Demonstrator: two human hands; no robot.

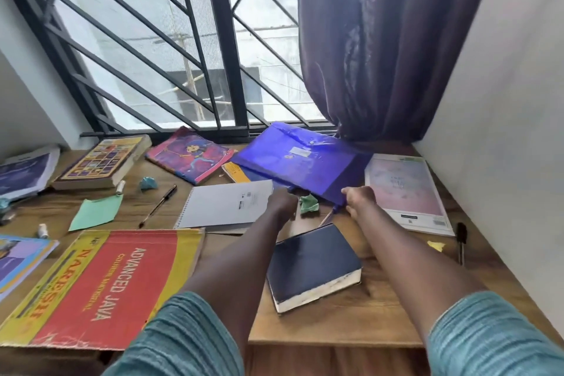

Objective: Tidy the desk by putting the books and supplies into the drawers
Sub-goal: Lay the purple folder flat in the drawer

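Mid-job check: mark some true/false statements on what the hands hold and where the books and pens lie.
1. The left hand and the right hand both grip the blue folder by its near edge. True.
2. The dark blue book lies closed on the desk between the forearms. True.
3. The red Java book stands upright on its edge. False: it lies flat at the near left.
4. The left black pen rests on the spiral notebook. False: it lies on the wood, left of the notebook.
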